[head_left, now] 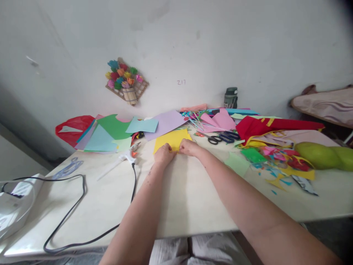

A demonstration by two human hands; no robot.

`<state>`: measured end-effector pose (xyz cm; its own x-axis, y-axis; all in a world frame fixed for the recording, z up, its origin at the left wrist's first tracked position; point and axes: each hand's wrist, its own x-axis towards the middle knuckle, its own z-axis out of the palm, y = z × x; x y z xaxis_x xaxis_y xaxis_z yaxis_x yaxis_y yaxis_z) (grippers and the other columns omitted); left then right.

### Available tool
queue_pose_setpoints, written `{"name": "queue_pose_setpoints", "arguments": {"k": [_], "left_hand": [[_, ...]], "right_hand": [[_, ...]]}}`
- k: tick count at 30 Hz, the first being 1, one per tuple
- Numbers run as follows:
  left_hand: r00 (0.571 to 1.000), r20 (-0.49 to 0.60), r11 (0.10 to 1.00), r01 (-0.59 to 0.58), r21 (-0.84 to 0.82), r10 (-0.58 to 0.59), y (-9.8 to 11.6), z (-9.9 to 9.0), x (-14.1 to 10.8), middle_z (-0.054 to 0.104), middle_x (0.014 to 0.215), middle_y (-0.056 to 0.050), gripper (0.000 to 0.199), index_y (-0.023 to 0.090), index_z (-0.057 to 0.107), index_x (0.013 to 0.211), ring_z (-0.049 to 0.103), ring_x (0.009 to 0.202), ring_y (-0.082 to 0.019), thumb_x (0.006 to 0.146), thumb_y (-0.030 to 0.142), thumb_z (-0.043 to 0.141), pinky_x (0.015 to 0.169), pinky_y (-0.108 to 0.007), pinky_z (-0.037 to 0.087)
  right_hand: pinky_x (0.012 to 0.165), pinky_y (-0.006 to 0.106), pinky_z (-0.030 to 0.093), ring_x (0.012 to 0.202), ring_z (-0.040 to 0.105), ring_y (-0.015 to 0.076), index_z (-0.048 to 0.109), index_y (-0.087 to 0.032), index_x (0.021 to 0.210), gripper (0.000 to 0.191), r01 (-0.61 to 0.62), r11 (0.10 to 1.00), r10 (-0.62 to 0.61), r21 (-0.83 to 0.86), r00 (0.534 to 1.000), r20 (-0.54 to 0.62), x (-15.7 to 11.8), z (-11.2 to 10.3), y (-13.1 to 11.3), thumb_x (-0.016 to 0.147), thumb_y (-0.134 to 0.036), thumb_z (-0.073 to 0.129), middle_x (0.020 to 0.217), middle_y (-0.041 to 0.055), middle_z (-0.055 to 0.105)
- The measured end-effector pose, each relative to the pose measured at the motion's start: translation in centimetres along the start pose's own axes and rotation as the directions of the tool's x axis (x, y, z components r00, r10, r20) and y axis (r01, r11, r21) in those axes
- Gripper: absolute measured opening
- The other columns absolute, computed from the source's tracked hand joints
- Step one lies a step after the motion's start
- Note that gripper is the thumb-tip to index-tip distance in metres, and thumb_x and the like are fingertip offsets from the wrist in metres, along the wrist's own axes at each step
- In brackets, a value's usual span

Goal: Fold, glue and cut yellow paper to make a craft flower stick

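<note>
A sheet of yellow paper lies on the table in front of me. Its near edge is pinched by my left hand and, just beside it, by my right hand. Both hands have curled fingers, with the fingertips close together at that edge. Whether the edge is folded or rolled there is too small to tell. Left of the paper rests a white glue gun with an orange trigger. To the right, scissors with black handles and a dark blue-handled tool lie beyond my right hand.
Coloured paper sheets spread along the back left. A black cord loops across the left side near a white power strip. At right lie paper scraps, red cloth and green fruit-like objects. A bottle stands behind.
</note>
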<state>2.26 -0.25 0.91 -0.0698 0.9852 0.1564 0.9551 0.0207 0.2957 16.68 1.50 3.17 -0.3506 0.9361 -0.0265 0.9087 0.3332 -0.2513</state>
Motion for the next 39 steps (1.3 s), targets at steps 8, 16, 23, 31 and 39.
{"name": "queue_pose_setpoints", "arguments": {"k": [8,16,23,31,39], "left_hand": [[1.000,0.021,1.000,-0.012,0.009,0.012,0.2,-0.3,-0.1,0.061,0.091,-0.001,0.026,0.025,0.051,0.080,0.057,0.084,-0.019,0.069,0.049,0.050,0.066,-0.030,0.040],[1.000,0.014,1.000,-0.004,0.017,0.003,0.3,-0.2,-0.3,0.062,0.091,-0.002,0.021,0.024,0.051,0.079,0.056,0.086,-0.018,0.072,0.044,0.047,0.066,-0.028,0.040],[1.000,-0.002,1.000,0.025,0.012,-0.025,0.5,-0.1,-0.2,0.062,0.088,0.000,0.019,0.025,0.051,0.075,0.057,0.083,-0.019,0.070,0.043,0.048,0.064,-0.029,0.041],[0.997,-0.067,0.997,0.029,0.067,-0.025,0.9,0.3,-0.5,0.061,0.091,-0.004,0.036,0.023,0.050,0.079,0.055,0.090,-0.022,0.065,0.056,0.050,0.071,-0.030,0.041],[0.998,-0.037,0.997,0.046,0.069,-0.044,1.3,0.0,-0.7,0.060,0.095,-0.007,0.039,0.022,0.050,0.082,0.054,0.094,-0.024,0.066,0.057,0.049,0.075,-0.034,0.040]], "right_hand": [[0.051,0.019,0.031,0.064,0.054,0.0110,0.066,-0.019,0.077,0.018,0.057,0.997,-0.057,0.046,0.998,-0.006,0.0,0.0,1.2,0.071,-0.031,0.054,0.074,0.0010,0.064],[0.052,0.019,0.032,0.066,0.056,0.0116,0.066,-0.018,0.079,0.019,0.008,1.000,-0.008,-0.006,1.000,0.012,-0.4,-0.5,0.4,0.072,-0.032,0.054,0.078,0.0026,0.065],[0.053,0.019,0.033,0.069,0.057,0.0131,0.065,-0.018,0.082,0.022,-0.029,0.999,0.030,-0.031,0.998,0.050,-1.0,-1.4,0.0,0.071,-0.034,0.055,0.080,0.0038,0.065],[0.052,0.019,0.033,0.071,0.058,0.0137,0.064,-0.017,0.084,0.023,0.006,0.998,-0.004,-0.065,0.999,0.038,-0.6,-1.0,0.6,0.072,-0.034,0.054,0.084,0.0043,0.065],[0.056,0.018,0.035,0.075,0.059,0.0127,0.066,-0.021,0.082,0.019,0.034,0.999,-0.034,0.010,0.999,0.007,-1.0,-1.3,1.4,0.067,-0.031,0.061,0.086,0.0004,0.066]]}}
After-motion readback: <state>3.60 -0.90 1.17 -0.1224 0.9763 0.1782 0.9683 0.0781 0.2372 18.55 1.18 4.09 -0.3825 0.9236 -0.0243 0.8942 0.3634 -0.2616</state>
